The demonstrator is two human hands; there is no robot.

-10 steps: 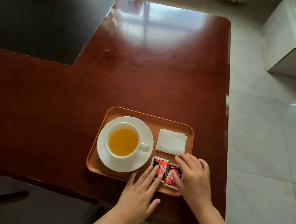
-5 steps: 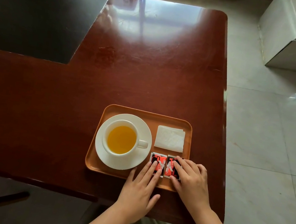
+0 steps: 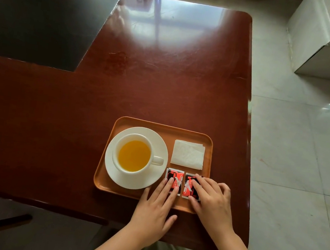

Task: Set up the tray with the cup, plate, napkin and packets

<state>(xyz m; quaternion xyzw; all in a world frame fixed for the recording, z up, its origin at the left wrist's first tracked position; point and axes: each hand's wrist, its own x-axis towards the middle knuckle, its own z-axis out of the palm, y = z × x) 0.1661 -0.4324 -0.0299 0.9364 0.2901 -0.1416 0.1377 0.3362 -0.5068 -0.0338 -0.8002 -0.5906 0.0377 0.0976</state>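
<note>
Here the left hand (image 3: 154, 213) lies flat and spread, fingertips pressing the left packet (image 3: 173, 179); the right hand (image 3: 211, 200), fingers loosely splayed, covers much of the right packet (image 3: 189, 185) just beside it. Both grip nothing. Beyond the right hand lies the folded napkin (image 3: 188, 154). Beyond the left hand, a cup (image 3: 133, 155) of yellow drink stands on its plate (image 3: 156, 145). All sit on the orange tray (image 3: 108, 180) on the bench (image 3: 122, 86).

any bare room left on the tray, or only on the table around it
The tray is crowded: plate and cup fill its left, napkin and packets its right, both hands on the packets. Only thin strips along its rim are free. The table beyond and left of the tray is bare.
</note>
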